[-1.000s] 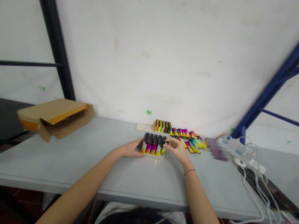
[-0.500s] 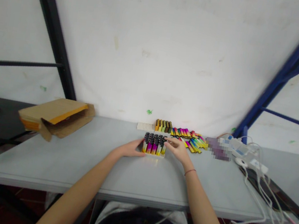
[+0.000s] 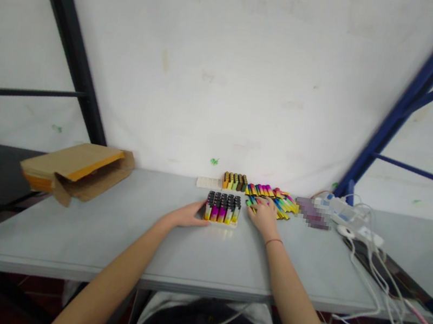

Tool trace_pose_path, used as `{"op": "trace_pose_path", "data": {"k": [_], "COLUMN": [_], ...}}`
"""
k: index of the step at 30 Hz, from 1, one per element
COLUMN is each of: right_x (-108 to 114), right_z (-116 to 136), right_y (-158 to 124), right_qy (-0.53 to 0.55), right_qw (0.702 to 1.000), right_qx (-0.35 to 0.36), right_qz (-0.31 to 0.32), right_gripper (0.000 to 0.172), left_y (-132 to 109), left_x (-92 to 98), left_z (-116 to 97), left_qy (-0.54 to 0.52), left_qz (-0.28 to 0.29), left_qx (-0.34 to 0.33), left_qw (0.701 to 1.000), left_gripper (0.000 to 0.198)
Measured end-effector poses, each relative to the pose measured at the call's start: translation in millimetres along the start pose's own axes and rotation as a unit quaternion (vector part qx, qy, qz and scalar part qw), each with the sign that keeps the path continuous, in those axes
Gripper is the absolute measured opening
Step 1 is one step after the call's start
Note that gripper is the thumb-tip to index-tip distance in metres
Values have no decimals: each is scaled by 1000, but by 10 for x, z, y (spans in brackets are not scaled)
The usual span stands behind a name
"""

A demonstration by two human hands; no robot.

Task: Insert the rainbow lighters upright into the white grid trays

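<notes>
— Where were the hands on the worktop (image 3: 106, 232)?

— The left hand (image 3: 187, 216) lay flat, fingers together, against the left side of the tray of upright lighters (image 3: 222, 209), near the middle of the back edge. The right hand (image 3: 263, 216) was just to the right of that tray, fingers loosely spread over the near side of the loose lighters (image 3: 278, 199) lying by the back edge.

— Was it pinching one?

— I couldn't tell; the fingertips were too small to read.

— So which step was it?

— By my reading, fetching from the pile while the left hand steadied the tray. Lifting one would call for a thumb-and-finger pinch on a single lighter, without dragging its neighbours.

— Anything else?

— A short row of lighters (image 3: 235, 181) behind the tray, a cardboard box (image 3: 75, 172) at the back left, cables (image 3: 367, 246) at the right.
</notes>
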State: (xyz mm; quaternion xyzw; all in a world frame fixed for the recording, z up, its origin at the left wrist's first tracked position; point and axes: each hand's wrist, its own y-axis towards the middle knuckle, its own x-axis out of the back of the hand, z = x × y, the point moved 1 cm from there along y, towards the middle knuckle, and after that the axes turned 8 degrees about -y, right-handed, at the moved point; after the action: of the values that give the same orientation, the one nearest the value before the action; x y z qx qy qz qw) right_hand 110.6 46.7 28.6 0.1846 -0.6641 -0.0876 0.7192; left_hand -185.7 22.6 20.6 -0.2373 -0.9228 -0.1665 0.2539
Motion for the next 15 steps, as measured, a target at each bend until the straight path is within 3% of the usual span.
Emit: {"op": "trace_pose_path", "data": {"k": [3, 6, 15], "right_x": [106, 128, -72], "right_z": [84, 138, 149], "right_y": [-6, -15, -1], "right_qy": [-8, 0, -14], "right_qw": [998, 995, 996], "right_qx": [30, 12, 14], "right_qz": [52, 100, 88], "right_gripper": [27, 24, 24], "left_y": [2, 3, -3], "left_x": [-2, -5, 3], "left_z": [-3, 3, 12], "left_qy": [1, 0, -6], "left_qz": [2, 2, -2], "left_qx": [4, 5, 6], "left_qw": [1000, 1000, 1000], "left_gripper": [84, 87, 86]}}
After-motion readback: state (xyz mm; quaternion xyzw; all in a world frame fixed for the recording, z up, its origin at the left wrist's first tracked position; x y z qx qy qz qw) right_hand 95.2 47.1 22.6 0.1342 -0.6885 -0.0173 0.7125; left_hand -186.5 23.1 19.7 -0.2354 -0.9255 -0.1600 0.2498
